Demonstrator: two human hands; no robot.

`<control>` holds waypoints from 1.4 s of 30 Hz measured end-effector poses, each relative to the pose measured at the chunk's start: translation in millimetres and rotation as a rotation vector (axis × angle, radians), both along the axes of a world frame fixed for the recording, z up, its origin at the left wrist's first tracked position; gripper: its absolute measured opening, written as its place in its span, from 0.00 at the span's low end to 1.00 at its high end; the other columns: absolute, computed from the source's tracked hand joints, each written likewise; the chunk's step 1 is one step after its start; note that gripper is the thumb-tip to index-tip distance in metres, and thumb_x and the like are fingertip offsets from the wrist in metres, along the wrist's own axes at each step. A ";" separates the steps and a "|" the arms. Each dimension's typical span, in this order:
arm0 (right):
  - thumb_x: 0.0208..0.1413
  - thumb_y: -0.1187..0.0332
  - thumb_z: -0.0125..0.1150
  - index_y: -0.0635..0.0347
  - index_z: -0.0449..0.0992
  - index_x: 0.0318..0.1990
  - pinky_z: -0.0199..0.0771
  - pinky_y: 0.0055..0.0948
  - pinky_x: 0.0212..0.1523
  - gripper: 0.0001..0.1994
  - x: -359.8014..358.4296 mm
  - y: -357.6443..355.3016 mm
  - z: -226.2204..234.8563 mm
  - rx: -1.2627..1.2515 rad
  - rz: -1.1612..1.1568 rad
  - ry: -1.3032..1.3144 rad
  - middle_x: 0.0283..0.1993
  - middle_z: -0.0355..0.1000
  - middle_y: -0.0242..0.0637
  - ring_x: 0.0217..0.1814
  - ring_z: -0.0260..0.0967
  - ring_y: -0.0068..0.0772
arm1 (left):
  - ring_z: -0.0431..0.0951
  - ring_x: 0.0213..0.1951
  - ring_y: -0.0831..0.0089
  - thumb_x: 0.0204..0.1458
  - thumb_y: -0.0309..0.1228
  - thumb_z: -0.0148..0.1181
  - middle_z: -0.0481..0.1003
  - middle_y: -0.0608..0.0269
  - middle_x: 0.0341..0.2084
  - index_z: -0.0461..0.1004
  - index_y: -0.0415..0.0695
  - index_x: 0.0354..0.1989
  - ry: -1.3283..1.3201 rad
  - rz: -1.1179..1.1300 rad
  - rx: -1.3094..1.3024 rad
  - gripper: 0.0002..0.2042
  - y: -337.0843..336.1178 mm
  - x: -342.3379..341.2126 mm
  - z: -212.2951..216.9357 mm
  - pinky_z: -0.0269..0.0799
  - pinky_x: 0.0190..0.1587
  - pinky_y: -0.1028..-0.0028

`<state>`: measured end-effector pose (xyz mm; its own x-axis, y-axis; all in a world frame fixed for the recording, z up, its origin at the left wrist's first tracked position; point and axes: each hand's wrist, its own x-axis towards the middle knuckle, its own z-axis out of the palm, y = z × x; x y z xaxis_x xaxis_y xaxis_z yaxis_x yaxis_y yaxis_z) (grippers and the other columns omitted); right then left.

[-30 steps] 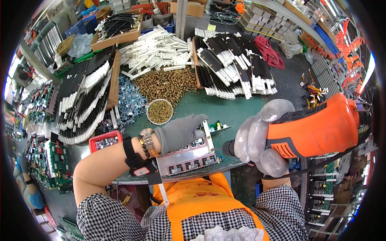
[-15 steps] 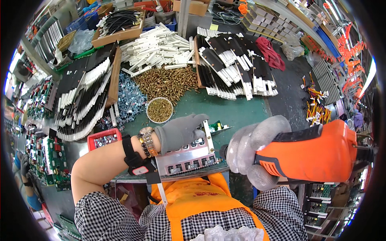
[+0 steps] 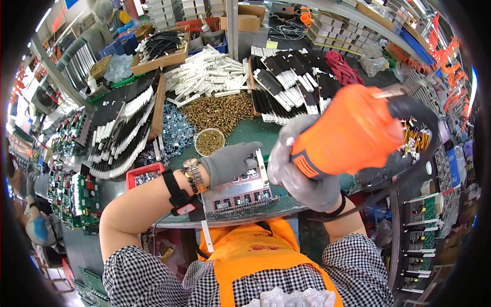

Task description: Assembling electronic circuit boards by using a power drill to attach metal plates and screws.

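My left hand (image 3: pixel 230 162), in a grey glove, is closed with its fingertips at the upper part of a white strip (image 3: pixel 262 169). This strip lies across the right end of a metal plate (image 3: pixel 232 192) with rows of small black parts, at the bench's near edge. My right hand (image 3: pixel 302 176), gloved in grey, grips an orange power drill (image 3: pixel 350 133), which is tilted up with its cord at the back. The glove hides the drill's tip. A second white strip (image 3: pixel 206 235) with a black end hangs over the bench edge below my left wrist.
Beyond my left hand are a round bowl of brass screws (image 3: pixel 209 142), a heap of brass pieces (image 3: pixel 220 112) and piled white strips (image 3: pixel 209 71). A red tray (image 3: pixel 144 174) sits left. Black-and-white strips (image 3: pixel 291 77) fill the back right. Another person (image 3: pixel 38 220) is at far left.
My right hand has raised the drill and swung it up and inward, tilting its back end away. My left hand stays at the white strip. The whole view has shifted slightly.
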<state>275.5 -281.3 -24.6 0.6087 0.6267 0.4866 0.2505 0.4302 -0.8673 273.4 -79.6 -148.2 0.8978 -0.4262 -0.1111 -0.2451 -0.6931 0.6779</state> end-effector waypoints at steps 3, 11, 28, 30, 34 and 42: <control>0.48 0.83 0.57 0.66 0.63 0.50 0.71 0.24 0.28 0.20 -0.3 -4.6 -0.1 -0.020 -0.050 0.027 0.30 0.68 0.33 0.27 0.67 0.21 | 0.75 0.45 0.50 0.58 0.41 0.51 0.74 0.47 0.44 0.63 0.49 0.60 -0.027 0.023 0.021 0.22 -10.4 -2.7 16.4 0.70 0.49 0.61; 0.48 0.86 0.56 0.63 0.65 0.47 0.69 0.17 0.31 0.19 -0.1 -1.8 -8.4 -0.021 -0.080 0.034 0.42 0.66 0.30 0.30 0.66 0.17 | 0.78 0.44 0.60 0.57 0.49 0.52 0.77 0.54 0.43 0.69 0.51 0.56 -0.030 -0.034 0.016 0.22 -19.7 -28.4 67.0 0.71 0.46 0.66; 0.44 0.72 0.70 0.62 0.70 0.52 0.73 0.27 0.45 0.25 47.5 -118.7 -29.8 -0.442 -0.355 -0.056 0.41 0.73 0.36 0.43 0.73 0.31 | 0.68 0.53 0.50 0.31 0.45 0.74 0.67 0.50 0.51 0.48 0.43 0.69 -0.224 0.134 0.392 0.54 -60.3 -80.3 64.8 0.65 0.54 0.55; 0.39 0.73 0.72 0.59 0.70 0.54 0.73 0.32 0.49 0.29 73.0 -137.4 -70.7 -0.616 -0.521 -0.541 0.46 0.75 0.41 0.46 0.74 0.42 | 0.68 0.53 0.48 0.30 0.46 0.75 0.67 0.49 0.51 0.48 0.42 0.69 -0.274 0.130 0.338 0.56 -47.2 -86.8 64.0 0.65 0.54 0.55; 0.34 0.73 0.72 0.57 0.67 0.58 0.60 0.41 0.63 0.36 108.5 -192.7 -157.7 -1.106 -0.762 -0.577 0.53 0.70 0.47 0.61 0.61 0.56 | 0.65 0.61 0.56 0.29 0.39 0.80 0.61 0.47 0.61 0.44 0.40 0.70 -0.339 0.262 -0.083 0.59 -39.0 -102.7 79.1 0.66 0.58 0.61; 0.44 0.70 0.71 0.62 0.46 0.69 0.53 0.40 0.68 0.47 20.6 -93.0 -99.9 -0.088 0.119 -0.005 0.66 0.57 0.39 0.70 0.52 0.38 | 0.58 0.64 0.58 0.34 0.42 0.80 0.54 0.43 0.64 0.31 0.35 0.71 -0.646 0.285 -0.993 0.64 -42.6 -88.2 69.5 0.51 0.66 0.64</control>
